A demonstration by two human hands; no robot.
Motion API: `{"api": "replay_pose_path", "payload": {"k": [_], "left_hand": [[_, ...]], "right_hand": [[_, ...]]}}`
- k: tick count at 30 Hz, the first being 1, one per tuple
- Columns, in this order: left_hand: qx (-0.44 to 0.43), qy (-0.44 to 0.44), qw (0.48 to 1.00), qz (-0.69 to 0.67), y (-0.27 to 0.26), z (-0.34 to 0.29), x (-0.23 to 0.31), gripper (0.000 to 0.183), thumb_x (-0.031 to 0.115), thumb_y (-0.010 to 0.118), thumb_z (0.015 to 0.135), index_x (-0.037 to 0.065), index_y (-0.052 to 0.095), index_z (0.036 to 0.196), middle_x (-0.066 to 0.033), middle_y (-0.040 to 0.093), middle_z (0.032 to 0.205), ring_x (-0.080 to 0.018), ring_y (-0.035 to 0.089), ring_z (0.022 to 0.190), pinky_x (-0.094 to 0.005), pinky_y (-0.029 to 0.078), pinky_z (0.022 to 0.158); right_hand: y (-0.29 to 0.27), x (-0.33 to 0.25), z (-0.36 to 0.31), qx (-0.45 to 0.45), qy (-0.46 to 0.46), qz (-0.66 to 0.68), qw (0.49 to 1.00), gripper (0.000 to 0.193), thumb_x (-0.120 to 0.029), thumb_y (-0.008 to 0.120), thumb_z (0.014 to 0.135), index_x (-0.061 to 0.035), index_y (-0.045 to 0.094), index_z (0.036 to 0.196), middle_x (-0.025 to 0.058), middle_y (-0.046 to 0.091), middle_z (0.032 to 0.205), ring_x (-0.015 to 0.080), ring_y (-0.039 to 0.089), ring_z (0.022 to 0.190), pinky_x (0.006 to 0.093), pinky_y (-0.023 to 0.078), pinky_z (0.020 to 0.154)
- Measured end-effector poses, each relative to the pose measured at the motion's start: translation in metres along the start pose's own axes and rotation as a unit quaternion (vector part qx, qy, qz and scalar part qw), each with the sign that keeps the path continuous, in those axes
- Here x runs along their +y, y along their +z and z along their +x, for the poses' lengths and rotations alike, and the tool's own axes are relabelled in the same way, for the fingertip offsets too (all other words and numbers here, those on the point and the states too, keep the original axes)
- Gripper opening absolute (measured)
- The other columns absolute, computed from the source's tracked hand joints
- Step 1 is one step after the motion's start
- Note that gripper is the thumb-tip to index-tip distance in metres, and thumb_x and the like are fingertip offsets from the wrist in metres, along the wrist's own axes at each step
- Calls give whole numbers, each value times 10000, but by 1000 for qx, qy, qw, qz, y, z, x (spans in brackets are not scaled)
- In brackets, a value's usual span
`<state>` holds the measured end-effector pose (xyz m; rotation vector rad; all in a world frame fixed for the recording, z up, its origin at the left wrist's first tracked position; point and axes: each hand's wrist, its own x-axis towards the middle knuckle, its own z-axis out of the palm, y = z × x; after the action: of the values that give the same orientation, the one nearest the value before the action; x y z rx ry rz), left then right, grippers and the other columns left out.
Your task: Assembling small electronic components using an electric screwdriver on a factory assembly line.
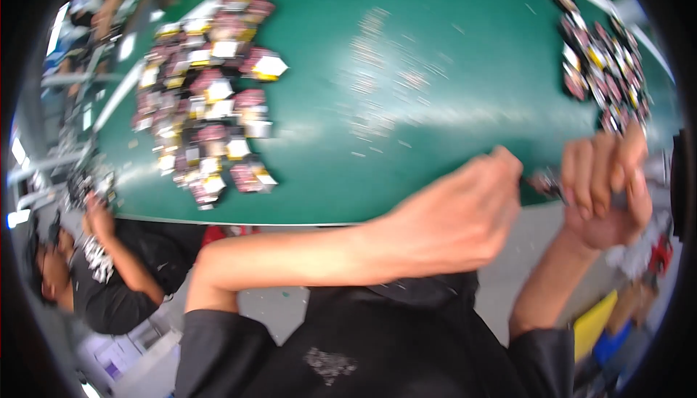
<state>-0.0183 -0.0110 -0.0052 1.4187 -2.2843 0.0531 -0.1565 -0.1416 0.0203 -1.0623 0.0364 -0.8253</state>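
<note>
Here, both hands — left hand [454,216], right hand [606,187] — curled around a small packet [546,181].

The middle of the green table [435,57] was free; packet piles stood at its left [210,100] and right [606,71].

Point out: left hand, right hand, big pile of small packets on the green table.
left hand [454,216], head view, on the back of the hand.
right hand [606,191], head view, on the curled fingers.
pile of small packets [207,100], head view, middle of the heap, table's left side.
</note>
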Motion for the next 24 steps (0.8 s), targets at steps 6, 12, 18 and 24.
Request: {"api": "replay_pose_path", "payload": {"k": [6, 12, 18, 24], "left_hand": [[74, -102, 992, 31, -53, -36, -14, 339, 49, 586, 693, -89, 568, 1002, -197, 594, 1008, -319, 594, 959, -402, 486, 873], [72, -355, 878, 312, -134, -126, -99, 446, -62, 629, 734, -5, 547, 1169, -173, 563, 1143, -376, 521, 1079, -436, 432, 917], [82, -274, 944, 166, -99, -69, -88, 325, -64, 683, 707, 12, 632, 1019, -123, 604, 1055, -300, 585, 980, -379, 476, 831], [16, -205, 971, 122, -58, -40, -100, 247, -28, 696, 707, 3, 618, 938, -85, 581, 912, -267, 587, 814, -367, 491, 678]], "right_hand": [[-13, -26, -25, 100, -152, 90, 979, 199, -109, 621, 800, -83, 436, 867, -37, 404, 471, 43, 366, 361, 159, 369, 398], [-9, 3, -38, 142, -84, 128, 978, 82, -119, 465, 908, -62, 408, 921, -23, 344, 493, 78, 316, 381, 243, 346, 445], [2, 29, -37, 161, -48, 194, 966, 103, -163, 449, 916, -63, 424, 916, -13, 363, 510, 88, 343, 403, 269, 364, 470], [-3, 27, -45, 163, -48, 200, 965, 115, -179, 443, 908, -66, 426, 896, -6, 376, 514, 103, 357, 401, 280, 376, 465]]}}
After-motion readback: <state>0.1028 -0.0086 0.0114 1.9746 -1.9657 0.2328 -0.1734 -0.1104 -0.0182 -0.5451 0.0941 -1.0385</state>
